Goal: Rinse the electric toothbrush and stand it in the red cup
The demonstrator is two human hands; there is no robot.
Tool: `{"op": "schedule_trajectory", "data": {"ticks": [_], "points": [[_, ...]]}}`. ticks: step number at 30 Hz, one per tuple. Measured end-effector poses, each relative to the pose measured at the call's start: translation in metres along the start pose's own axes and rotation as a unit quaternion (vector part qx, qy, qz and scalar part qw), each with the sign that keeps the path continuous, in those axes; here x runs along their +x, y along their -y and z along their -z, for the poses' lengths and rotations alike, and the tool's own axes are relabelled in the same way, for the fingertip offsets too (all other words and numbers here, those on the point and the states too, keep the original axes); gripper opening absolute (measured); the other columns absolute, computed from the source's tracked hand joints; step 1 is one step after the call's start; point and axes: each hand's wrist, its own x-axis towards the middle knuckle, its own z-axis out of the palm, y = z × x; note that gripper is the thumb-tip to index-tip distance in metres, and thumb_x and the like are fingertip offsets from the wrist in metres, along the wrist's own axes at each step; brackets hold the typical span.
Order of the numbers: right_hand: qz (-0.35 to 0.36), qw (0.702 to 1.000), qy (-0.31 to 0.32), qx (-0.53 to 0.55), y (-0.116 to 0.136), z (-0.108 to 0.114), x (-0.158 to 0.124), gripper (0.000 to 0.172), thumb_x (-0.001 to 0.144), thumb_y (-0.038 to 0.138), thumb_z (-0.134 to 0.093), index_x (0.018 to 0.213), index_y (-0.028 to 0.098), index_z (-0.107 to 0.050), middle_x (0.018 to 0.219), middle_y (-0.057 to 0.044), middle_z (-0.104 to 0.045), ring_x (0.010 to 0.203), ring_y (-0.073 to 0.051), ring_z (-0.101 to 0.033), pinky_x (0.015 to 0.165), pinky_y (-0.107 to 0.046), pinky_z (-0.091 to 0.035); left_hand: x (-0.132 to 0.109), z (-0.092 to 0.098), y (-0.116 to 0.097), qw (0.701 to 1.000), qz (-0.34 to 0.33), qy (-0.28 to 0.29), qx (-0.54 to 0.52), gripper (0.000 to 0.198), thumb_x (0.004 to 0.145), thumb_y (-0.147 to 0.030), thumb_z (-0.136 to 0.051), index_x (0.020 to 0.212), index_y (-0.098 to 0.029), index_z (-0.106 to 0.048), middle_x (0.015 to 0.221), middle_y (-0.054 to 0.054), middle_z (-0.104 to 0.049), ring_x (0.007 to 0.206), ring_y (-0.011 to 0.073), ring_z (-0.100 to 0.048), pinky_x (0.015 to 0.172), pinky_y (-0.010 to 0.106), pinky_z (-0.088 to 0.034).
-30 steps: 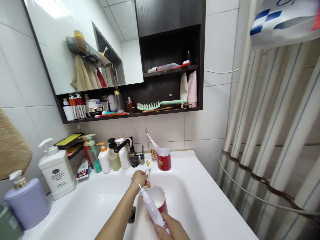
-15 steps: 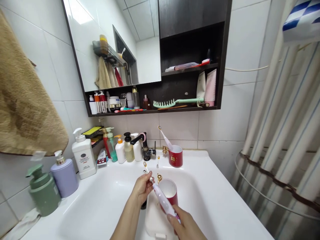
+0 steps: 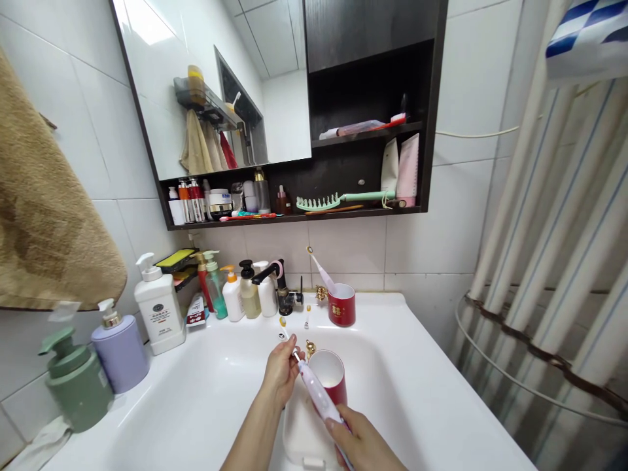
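My right hand (image 3: 363, 435) grips the lower part of a pale pink electric toothbrush handle (image 3: 316, 390), tilted up to the left over the basin. My left hand (image 3: 279, 374) pinches the lower end of a toothbrush head (image 3: 283, 323) at the handle's top. A thin shaft shows between those fingers and the handle. Under the hands, a white case (image 3: 300, 435) lies in the sink (image 3: 196, 405). Behind the handle stands a red cup (image 3: 338, 394), partly hidden. Another small brush head (image 3: 307, 317) lies on the sink's back ledge.
A second red cup (image 3: 342, 307) holding a pink toothbrush (image 3: 322, 275) stands on the back ledge beside the black faucet (image 3: 282, 288). Several pump bottles (image 3: 161, 314) line the left side. The mirror cabinet (image 3: 367, 170) hangs above; pipes (image 3: 530, 248) run along the right.
The view has shifted slightly. My left hand's pinch on the brush head and my right hand's grip on the handle look nearly the same; the shaft between them shows a little more.
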Motion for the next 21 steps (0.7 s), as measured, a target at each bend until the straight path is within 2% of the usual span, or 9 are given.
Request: {"op": "schedule_trajectory", "data": {"ticks": [4,8,11,21], "points": [[-0.015,0.998,0.024,0.055,0.0006,0.0007,0.0012,0.023,0.070,0.037,-0.028,0.065,0.016,-0.036,0.038,0.008,-0.036,0.028,-0.003,-0.031,0.031,-0.015,-0.022,-0.0014,-0.0008,0.0006,1.000,0.013,0.002,0.011,0.017,0.062,-0.022,-0.055,0.059,-0.014,-0.040,0.049,-0.001,-0.051,0.043,0.0080,-0.051,0.041,0.017,-0.040],[-0.011,0.999,-0.003,0.045,-0.0004,0.0015,0.0015,0.021,0.069,0.035,-0.032,0.069,0.015,-0.038,0.041,0.008,-0.037,0.029,-0.003,-0.032,0.031,-0.015,-0.024,-0.0036,-0.0015,0.0000,0.999,0.008,-0.006,0.045,0.017,0.063,-0.021,-0.054,0.060,-0.015,-0.038,0.050,0.000,-0.053,0.046,0.0085,-0.054,0.045,0.016,-0.040],[-0.024,0.999,0.006,0.042,-0.0020,0.0010,0.0027,0.022,0.070,0.035,-0.030,0.067,0.015,-0.038,0.039,0.007,-0.037,0.027,-0.003,-0.032,0.030,-0.015,-0.023,-0.0042,-0.0017,0.0000,0.998,0.002,0.005,0.068,0.016,0.065,-0.023,-0.052,0.061,-0.015,-0.038,0.053,0.001,-0.056,0.047,0.0091,-0.054,0.044,0.016,-0.039],[-0.028,0.999,-0.008,0.021,0.0015,0.0060,0.0028,0.018,0.068,0.031,-0.035,0.073,0.014,-0.040,0.043,0.007,-0.037,0.030,-0.003,-0.031,0.029,-0.015,-0.025,-0.0049,-0.0040,0.0047,0.997,-0.006,0.035,0.071,0.013,0.067,-0.024,-0.049,0.063,-0.014,-0.041,0.059,0.003,-0.058,0.051,0.0092,-0.056,0.051,0.018,-0.041]]}}
